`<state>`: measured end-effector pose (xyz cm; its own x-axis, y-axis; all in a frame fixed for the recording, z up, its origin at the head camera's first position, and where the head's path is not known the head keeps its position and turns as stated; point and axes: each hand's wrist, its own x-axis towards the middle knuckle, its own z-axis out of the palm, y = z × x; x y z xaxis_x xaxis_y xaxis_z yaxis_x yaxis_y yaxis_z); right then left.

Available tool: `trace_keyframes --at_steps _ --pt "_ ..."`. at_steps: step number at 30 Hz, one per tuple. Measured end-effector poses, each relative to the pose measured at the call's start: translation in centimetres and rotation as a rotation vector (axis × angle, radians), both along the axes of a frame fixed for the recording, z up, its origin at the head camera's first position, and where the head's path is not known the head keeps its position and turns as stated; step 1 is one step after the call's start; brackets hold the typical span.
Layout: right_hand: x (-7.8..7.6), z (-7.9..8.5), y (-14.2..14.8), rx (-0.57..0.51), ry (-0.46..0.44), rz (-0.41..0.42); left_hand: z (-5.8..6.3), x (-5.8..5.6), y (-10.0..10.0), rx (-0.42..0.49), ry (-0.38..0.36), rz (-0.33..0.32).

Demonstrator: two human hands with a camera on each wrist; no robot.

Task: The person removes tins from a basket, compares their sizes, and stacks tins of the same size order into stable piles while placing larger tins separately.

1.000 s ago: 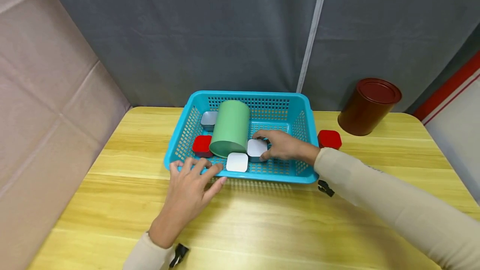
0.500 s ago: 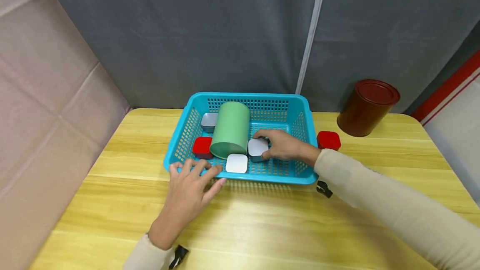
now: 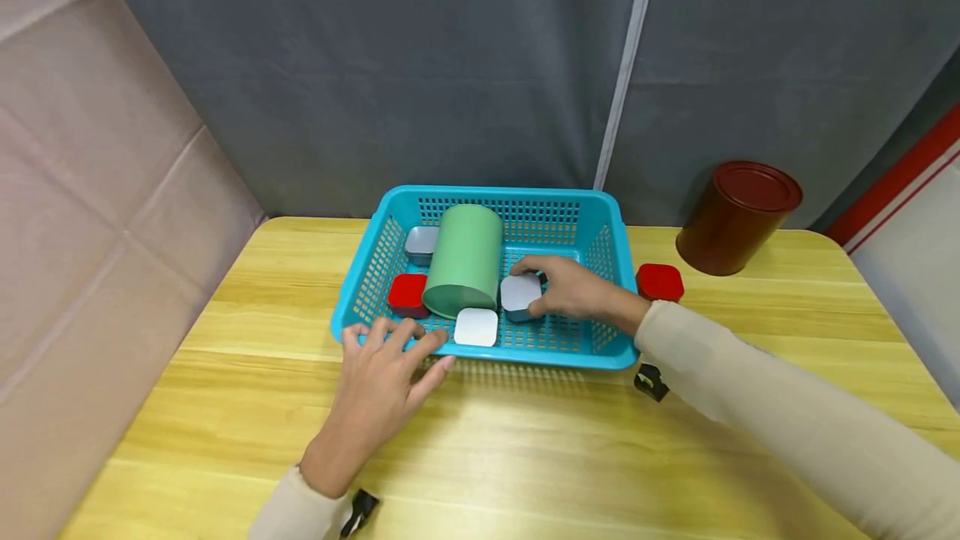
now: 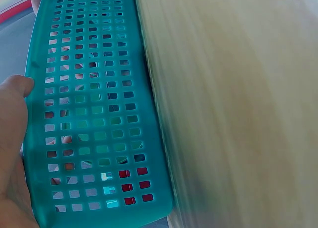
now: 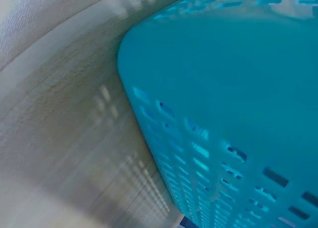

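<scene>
- While the right hand (image 3: 573, 290) pinches the grey-sided box (image 3: 521, 293) between thumb and fingers, that box sits inside the blue basket (image 3: 502, 192), right of middle, toward the near edge.
- Fingers spread, the left hand (image 3: 378, 377) rests on the basket's near edge, by its near left corner.
- Left of the pinched box lies a green cylinder (image 3: 465, 257); a red box (image 3: 407, 293) sits near the near left corner.
- Near the far right corner of the worktop (image 3: 525, 457) stands a dark red canister (image 3: 737, 223).
</scene>
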<state>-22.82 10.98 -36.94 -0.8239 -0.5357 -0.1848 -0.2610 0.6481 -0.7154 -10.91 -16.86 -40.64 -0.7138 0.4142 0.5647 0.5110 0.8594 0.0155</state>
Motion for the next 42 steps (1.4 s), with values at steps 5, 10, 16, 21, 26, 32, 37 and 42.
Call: trace_keyframes --at_steps 5,10,16,21,26,32,37,42 --pt "0.0 0.1 0.0 -0.039 -0.016 -0.014 0.0 0.0 -0.1 -0.004 -0.002 0.007" --pt "0.1 0.6 0.5 -0.071 -0.021 -0.043 -0.1 0.0 -0.1 -0.009 0.02 0.0" --pt "0.4 1.6 1.3 -0.119 -0.021 -0.071 -0.1 0.1 -0.1 -0.007 0.012 0.002" --pt "0.9 2.5 1.9 -0.137 -0.017 -0.094 -0.1 0.1 -0.1 -0.002 0.012 -0.001" --pt "1.6 3.3 2.7 -0.144 -0.003 -0.096 -0.1 0.0 0.0 -0.001 0.016 -0.003" --pt "2.3 4.5 3.9 -0.174 0.016 -0.08 -0.1 0.0 0.0 0.006 0.025 -0.01" --pt "2.9 5.4 5.2 -0.203 -0.004 -0.078 -0.1 -0.1 0.0 0.007 0.031 -0.014" --pt "3.5 6.2 6.8 -0.164 -0.017 -0.114 -0.1 -0.1 0.0 0.011 0.03 -0.017"
